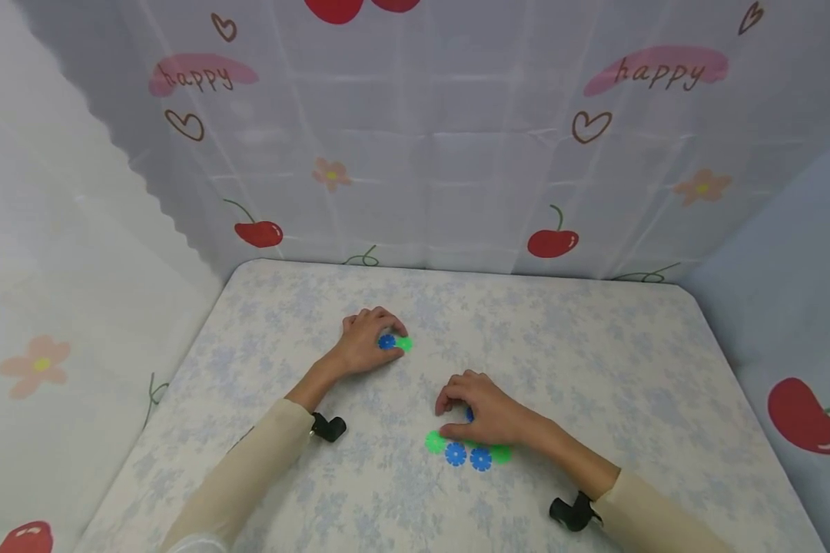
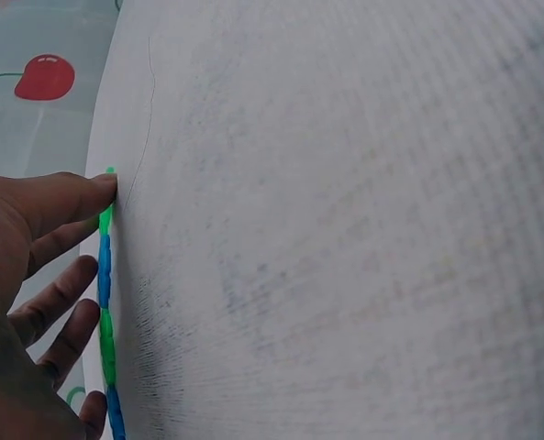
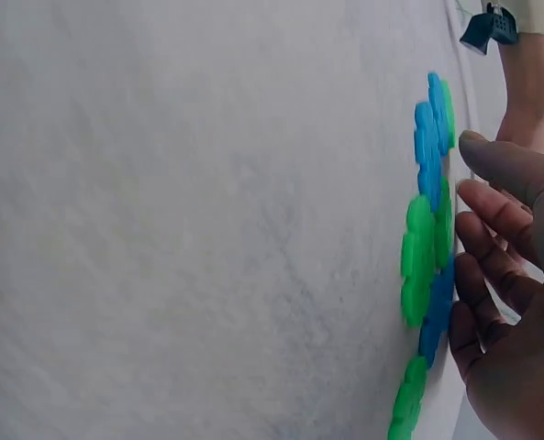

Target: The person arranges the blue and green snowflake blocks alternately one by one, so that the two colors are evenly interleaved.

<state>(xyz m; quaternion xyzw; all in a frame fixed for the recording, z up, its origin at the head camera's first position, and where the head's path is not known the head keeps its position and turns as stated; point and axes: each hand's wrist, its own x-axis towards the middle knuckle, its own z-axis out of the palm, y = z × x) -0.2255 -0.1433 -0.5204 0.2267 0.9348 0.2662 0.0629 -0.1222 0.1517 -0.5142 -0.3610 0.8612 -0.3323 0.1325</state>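
Observation:
My left hand (image 1: 370,343), at the middle of the table, pinches a green notched plastic disc (image 1: 404,343) at its edge between thumb and forefinger. A blue notched disc (image 1: 386,342) lies right beside it, under the arch of the fingers. In the left wrist view, green and blue discs (image 2: 107,348) run in one line past the fingertips. Nearer the body, my right hand (image 1: 484,411) hovers with loosely bent fingers over a cluster of green discs (image 1: 435,442) and blue discs (image 1: 456,454). The hand partly covers this cluster. In the right wrist view its fingertips are close beside the discs (image 3: 418,261).
A pale, blue-patterned cloth covers the table (image 1: 615,361). Hanging curtains with cherries and hearts (image 1: 422,153) enclose its back and sides. Each wrist carries a small black camera, such as the one on the right wrist (image 1: 572,512).

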